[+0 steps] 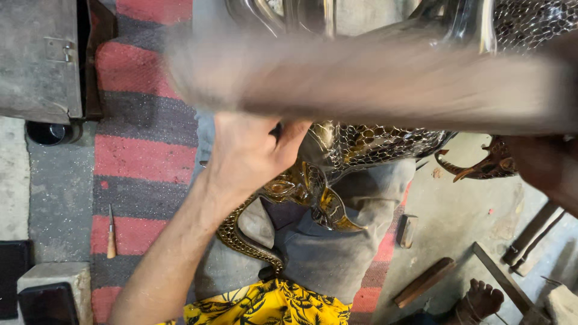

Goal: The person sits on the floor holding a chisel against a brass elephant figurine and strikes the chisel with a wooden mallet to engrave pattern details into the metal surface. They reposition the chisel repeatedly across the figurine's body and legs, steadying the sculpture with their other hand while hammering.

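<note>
Here, one left hand (pixel 250 153) clasping one shiny brass figure (pixel 337 162); right hand's grip untellable.

A floor-level metalcraft workshop: a scaled brass figure (pixel 361 144) rests on grey cloth (pixel 337 241) over a red-and-grey striped rug (pixel 138 156), with a wooden-handled awl (pixel 111 235), wood blocks (pixel 425 281) and a metal box (pixel 39 57) on the dusty concrete floor (pixel 457 210).

Concrete floor (pixel 57 180): striped red-grey rug (pixel 138 156), wooden-handled awl (pixel 111 236), wood block (pixel 424 281).
</note>
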